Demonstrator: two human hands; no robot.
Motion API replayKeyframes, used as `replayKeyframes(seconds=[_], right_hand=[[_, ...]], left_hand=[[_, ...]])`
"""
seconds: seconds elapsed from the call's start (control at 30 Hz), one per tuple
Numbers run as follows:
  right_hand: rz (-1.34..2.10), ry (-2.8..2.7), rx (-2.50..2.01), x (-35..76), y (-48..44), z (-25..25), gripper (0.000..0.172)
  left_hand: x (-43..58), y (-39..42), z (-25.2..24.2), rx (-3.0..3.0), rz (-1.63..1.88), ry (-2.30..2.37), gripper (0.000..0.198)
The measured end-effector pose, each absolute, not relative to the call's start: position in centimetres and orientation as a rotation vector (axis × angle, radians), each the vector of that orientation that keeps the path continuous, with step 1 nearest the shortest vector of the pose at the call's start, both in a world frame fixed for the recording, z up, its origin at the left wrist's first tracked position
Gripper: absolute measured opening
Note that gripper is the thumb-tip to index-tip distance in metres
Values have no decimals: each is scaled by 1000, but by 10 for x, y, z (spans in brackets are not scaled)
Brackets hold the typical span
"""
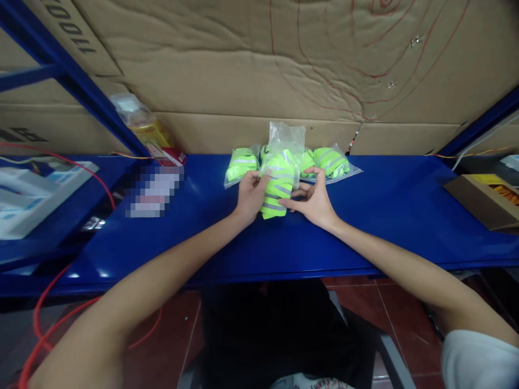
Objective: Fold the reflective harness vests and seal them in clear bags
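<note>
Between my hands is a neon yellow reflective vest (pixel 278 204), folded into a bundle with grey stripes. Its upper part sits inside a clear plastic bag (pixel 287 135), while the lower end sticks out towards me. My left hand (pixel 252 197) grips the bundle and bag from the left, thumb on top. On the right side, my right hand (pixel 314 199) pinches the vest's edge, its thumb on the front and index finger bent above. Behind lie more bagged neon bundles, one on the left (pixel 242 163) and one on the right (pixel 331 160), with others partly hidden.
The blue table (pixel 203 227) runs up to a cardboard wall (pixel 211 81). At the back left stands a bottle (pixel 144 127) beside a small red box (pixel 174 156). An open carton (pixel 482 200) is at the right, a white tray (pixel 44 194) and red hose (pixel 38 308) at the left.
</note>
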State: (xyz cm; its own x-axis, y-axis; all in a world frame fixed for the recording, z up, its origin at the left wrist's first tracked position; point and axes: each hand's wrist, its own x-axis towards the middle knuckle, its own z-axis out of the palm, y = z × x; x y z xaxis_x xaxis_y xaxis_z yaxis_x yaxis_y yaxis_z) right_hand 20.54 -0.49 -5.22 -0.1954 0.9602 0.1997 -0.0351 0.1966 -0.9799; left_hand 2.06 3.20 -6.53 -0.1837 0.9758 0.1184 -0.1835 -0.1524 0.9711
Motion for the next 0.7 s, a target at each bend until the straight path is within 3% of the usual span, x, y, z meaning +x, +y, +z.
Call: replayKeyframes(seconds=[0.13, 0.37, 0.57, 0.7], right_hand=[[1036, -1664, -905, 212, -7, -52, 112], [1015, -1589, -824, 210, -1, -56, 82], [1006, -1406, -726, 208, 9, -60, 66], [1095, -1308, -829, 212, 9, -57, 71]], left_hand=[[20, 29, -60, 1063, 1509, 1095, 21], [19, 27, -60, 1142, 1540, 992, 21], [16, 29, -64, 1279, 1536, 980, 43], [15, 30, -64, 1317, 1465, 867, 59]])
